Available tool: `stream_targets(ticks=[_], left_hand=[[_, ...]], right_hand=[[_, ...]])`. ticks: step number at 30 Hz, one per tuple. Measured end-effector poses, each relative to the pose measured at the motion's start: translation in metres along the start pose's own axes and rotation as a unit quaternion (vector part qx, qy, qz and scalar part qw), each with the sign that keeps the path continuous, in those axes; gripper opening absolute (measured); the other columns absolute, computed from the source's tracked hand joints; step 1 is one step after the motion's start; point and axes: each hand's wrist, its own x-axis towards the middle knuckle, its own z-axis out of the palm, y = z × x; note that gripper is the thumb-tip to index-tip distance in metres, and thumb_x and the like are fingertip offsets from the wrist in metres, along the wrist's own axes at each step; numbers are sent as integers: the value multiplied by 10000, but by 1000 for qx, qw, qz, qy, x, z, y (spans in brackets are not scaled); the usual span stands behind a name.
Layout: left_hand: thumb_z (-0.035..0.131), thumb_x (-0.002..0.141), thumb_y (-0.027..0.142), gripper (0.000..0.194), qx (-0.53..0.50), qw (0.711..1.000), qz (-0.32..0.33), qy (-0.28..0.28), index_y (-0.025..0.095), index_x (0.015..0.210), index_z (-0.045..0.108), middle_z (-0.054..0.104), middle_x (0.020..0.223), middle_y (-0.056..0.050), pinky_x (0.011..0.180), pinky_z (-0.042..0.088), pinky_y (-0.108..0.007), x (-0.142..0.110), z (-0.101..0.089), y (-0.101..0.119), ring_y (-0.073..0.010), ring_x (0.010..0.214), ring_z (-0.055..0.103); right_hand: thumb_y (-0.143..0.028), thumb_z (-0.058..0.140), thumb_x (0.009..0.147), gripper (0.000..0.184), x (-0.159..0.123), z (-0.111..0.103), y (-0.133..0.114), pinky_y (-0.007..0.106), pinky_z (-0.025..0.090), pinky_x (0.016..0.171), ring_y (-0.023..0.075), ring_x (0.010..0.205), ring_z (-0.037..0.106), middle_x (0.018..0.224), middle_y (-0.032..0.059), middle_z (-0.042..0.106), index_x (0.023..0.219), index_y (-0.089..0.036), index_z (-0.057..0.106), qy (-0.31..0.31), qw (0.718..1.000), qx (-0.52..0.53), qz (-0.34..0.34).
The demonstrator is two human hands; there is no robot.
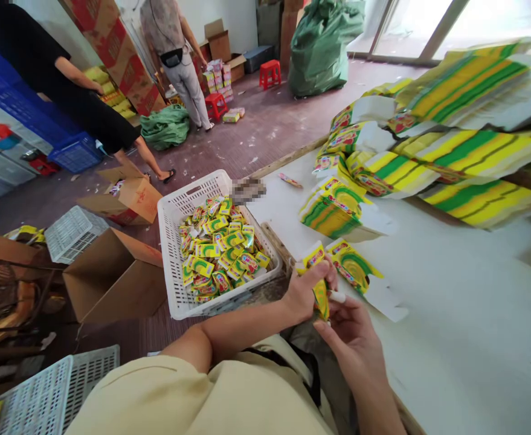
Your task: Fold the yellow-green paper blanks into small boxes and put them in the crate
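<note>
Two bare hands at the near edge of a desk (pixel 455 320). The left hand (pixel 308 284) is clamped on one yellow-green pack (pixel 320 296), thumb uppermost. The pack's long axis runs steeply from its far end toward the wearer, its lower end lying just left of the right fingers. The right hand (pixel 353 332) has thumb and forefinger apart about that end; whether they touch it cannot be told. The left hand is the nearer, being in contact.

Beyond the hands, on the desk: one open carton (pixel 353 266), white flaps spread, just right of the left hand; one upright carton (pixel 331 208) farther off; one slim packet (pixel 290 180), loose; at right, a stack of cartons (pixel 469 157), too blurred to count. Left of the desk: one white basket (pixel 169 254) of small packets (pixel 222 251), too heaped to count, and two open cardboard boxes (pixel 115 284). Background: two other people (pixel 174 36), two red stools (pixel 270 72).
</note>
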Motion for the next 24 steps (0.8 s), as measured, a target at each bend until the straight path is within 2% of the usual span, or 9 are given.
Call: stream_targets(ticks=[3, 7, 10, 13, 15, 17, 19, 21, 24], left_hand=[[827, 581, 574, 578, 108, 993, 6, 49, 184, 827, 478, 440, 669, 65, 572, 348, -213, -5, 1, 8, -59, 576, 385], [850, 340, 687, 816, 120, 992, -9, -31, 183, 900, 537, 547, 783, 31, 666, 429, -239, -4, -4, 13, -100, 694, 492], [789, 460, 733, 706, 138, 990, -9, -35, 160, 839, 622, 623, 780, -12, 777, 475, -310, 0, -11, 8, -154, 757, 561], [745, 593, 698, 578, 197, 980, -13, -12, 148, 756, 684, 678, 745, -34, 828, 492, -365, 6, -21, 4, -192, 775, 604], [724, 613, 711, 613, 224, 973, -24, -49, 144, 843, 723, 722, 840, -66, 876, 493, -393, 10, -27, 11, -236, 870, 641], [688, 662, 715, 692, 263, 959, -12, -107, 159, 1074, 701, 724, 1050, -106, 939, 475, -409, 13, -32, 30, -275, 1033, 637], [672, 712, 683, 777, 329, 930, 32, -160, 193, 1306, 570, 642, 1271, -140, 1010, 435, -428, 14, -32, 53, -297, 1193, 578], [744, 682, 618, 898, 423, 878, 78, -208, 206, 1420, 441, 531, 1411, -166, 1075, 380, -458, 12, -27, 71, -319, 1299, 497], [863, 558, 511, 1064, 571, 767, 70, -285, 195, 1452, 379, 464, 1463, -188, 1104, 345, -504, 6, -21, 70, -369, 1346, 439]], right_hand=[[-353, 779, 739, 370, 4, -3, 2, 279, 553, 665, 166, 743, 642, 823, 20, 666, 1020, -226, 574, 11, 999, -51, 9], [-421, 766, 732, 383, 8, -15, 6, 278, 547, 641, 171, 728, 646, 835, 26, 683, 1004, -208, 599, 84, 993, -84, 8], [-462, 768, 714, 357, 8, -27, 10, 278, 534, 591, 166, 650, 624, 762, 11, 674, 907, -194, 634, 149, 981, -120, 6], [-483, 746, 737, 320, 6, -36, 11, 285, 518, 568, 162, 603, 593, 704, 7, 658, 812, -186, 654, 157, 973, -168, -6], [-496, 715, 768, 314, 6, -43, 6, 312, 519, 598, 181, 624, 601, 734, 22, 668, 823, -190, 669, 176, 959, -218, -42], [-479, 684, 812, 275, 6, -50, -4, 360, 526, 690, 217, 700, 628, 800, 45, 683, 843, -205, 683, 213, 921, -310, -99], [-426, 647, 862, 202, 7, -57, -16, 419, 512, 817, 256, 809, 649, 863, 63, 703, 841, -232, 697, 216, 870, -416, -155], [-366, 601, 902, 172, 8, -59, -26, 467, 477, 919, 268, 873, 656, 889, 59, 723, 822, -259, 708, 171, 834, -486, -197], [-302, 530, 935, 208, 5, -52, -30, 510, 418, 1031, 238, 873, 668, 881, 18, 741, 838, -302, 714, 71, 822, -509, -245]])
